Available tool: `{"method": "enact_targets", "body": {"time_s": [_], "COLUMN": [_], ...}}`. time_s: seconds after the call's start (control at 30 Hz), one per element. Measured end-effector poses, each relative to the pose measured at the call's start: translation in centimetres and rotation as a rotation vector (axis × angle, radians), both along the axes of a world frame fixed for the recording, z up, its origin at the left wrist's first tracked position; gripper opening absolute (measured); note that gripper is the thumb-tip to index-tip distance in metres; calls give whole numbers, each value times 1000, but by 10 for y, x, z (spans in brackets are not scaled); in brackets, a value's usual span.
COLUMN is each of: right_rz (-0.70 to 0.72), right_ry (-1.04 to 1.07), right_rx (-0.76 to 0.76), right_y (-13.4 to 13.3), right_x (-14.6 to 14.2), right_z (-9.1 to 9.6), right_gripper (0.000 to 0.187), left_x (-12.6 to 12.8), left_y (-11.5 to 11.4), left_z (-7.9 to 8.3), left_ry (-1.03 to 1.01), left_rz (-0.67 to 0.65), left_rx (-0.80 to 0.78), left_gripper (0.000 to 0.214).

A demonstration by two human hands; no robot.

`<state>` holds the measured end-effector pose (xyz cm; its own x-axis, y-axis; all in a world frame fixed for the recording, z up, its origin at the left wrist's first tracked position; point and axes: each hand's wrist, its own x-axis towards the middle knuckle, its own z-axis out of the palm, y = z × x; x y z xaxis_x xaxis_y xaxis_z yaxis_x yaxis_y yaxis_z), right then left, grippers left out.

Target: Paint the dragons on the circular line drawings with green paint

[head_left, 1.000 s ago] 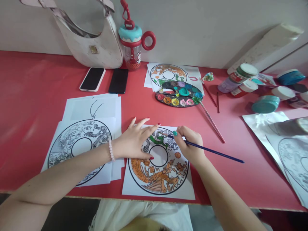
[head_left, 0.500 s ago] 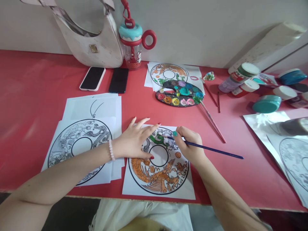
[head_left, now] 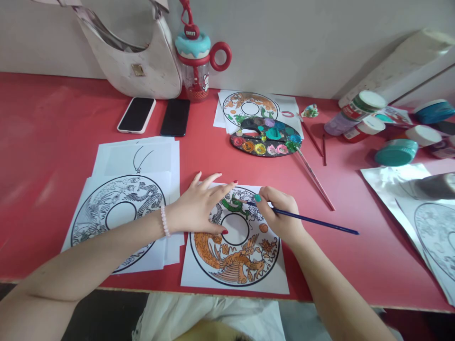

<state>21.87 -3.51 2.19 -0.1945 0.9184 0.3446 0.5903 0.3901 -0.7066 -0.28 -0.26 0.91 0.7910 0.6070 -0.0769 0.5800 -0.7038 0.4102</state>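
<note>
My right hand grips a blue-handled paintbrush, its tip on the green part of a dragon near the top of a printed sheet. An orange-painted phoenix fills the lower part of that sheet's ring design. Fingers spread, my left hand lies flat across the sheet's upper left, thumb by the blank centre circle. A pink bead bracelet circles that wrist. Under my left forearm is a stack of unpainted sheets. Beyond the hands sits a paint palette with several colours.
A second brush leans off the palette, over part-painted sheets. Two phones, a white phone and a black phone, lie near a handbag and a cup. Several paint jars stand right, above more sheets.
Almost nothing differs. The view has shifted very slightly; both hands and the paintbrush keep nearly the same place on the sheet.
</note>
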Motion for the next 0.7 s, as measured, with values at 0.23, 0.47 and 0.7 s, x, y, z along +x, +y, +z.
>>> {"method": "enact_targets", "body": {"time_s": [0.23, 0.47, 0.7], "right_rz": [5, 33, 11], "right_ry": [-1, 3, 2], "right_rx": [-5, 10, -1], "right_y": [-2, -1, -2], "right_x": [1, 1, 3], "right_z": [0, 0, 1], "right_gripper": [29, 30, 29], "left_x": [0, 0, 0], "left_y": [1, 0, 1], "left_z": [-1, -1, 0], "left_ry": [4, 7, 18], "left_rz": [0, -3, -2], "left_rx": [13, 13, 19], "left_gripper": [109, 109, 109]}}
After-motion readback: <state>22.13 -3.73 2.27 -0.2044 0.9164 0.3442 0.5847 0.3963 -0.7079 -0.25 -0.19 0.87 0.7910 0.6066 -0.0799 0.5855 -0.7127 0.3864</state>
